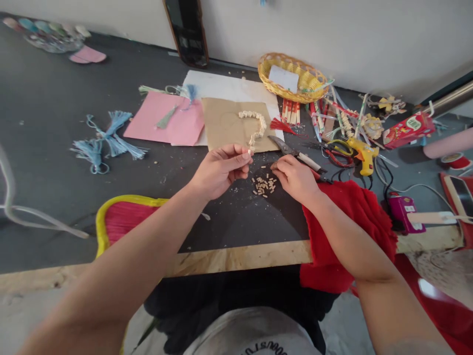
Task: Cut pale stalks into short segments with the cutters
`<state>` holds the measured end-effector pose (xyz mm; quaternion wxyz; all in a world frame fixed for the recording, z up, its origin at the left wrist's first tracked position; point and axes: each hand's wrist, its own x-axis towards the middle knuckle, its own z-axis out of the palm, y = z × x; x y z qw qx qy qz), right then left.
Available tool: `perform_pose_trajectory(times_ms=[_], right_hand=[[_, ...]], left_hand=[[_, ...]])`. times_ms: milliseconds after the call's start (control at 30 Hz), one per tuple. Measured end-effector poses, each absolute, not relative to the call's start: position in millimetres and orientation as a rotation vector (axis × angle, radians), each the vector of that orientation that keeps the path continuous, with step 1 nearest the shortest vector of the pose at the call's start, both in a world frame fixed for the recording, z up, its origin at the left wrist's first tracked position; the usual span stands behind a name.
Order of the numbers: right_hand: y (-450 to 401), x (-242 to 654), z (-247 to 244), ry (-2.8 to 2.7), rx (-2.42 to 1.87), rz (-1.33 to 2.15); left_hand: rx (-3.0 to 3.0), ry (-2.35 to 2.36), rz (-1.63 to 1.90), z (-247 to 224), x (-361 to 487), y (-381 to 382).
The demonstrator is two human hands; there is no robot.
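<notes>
My left hand (227, 167) is closed in a pinch on a small pale wooden piece, just in front of the brown cardboard (221, 123). A curved chain of short pale wooden pieces (261, 123) lies on that cardboard, its near end close to my left fingertips. Between my hands is a loose pile of short cut wooden sticks (264, 186) on the dark tabletop. My right hand (295, 177) rests at the pile's right side with thumb and fingers drawn together; what they hold, if anything, is hidden. Pruning shears (306, 160) lie just beyond it.
A yellow wicker basket (288, 93) stands at the back. A yellow glue gun (364, 155), cords and a red drink carton (408, 129) crowd the right. Red cloth (349, 222) lies under my right forearm. Blue tassels (111, 135) and pink paper (166, 118) are at left.
</notes>
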<state>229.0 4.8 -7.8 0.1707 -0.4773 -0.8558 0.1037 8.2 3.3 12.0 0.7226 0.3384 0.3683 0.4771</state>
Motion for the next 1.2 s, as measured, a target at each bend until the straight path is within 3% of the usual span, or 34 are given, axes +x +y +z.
perform_pose_trajectory(times_ms=[400, 767, 1200], right_hand=[[0.5, 226.7, -7.5, -2.094, -1.229, 0.437], [-18.4, 211.0, -2.9, -1.585, -1.052, 1.126], [-20.4, 213.1, -6.4, -1.641, -0.962, 1.155]], left_hand=[[0.791, 0.824, 1.024, 8.4, 8.2, 3.8], [0.946, 0.841, 0.842, 10.0, 13.6, -2.8], [0.803, 0.817, 0.676, 16.5, 17.9, -5.7]])
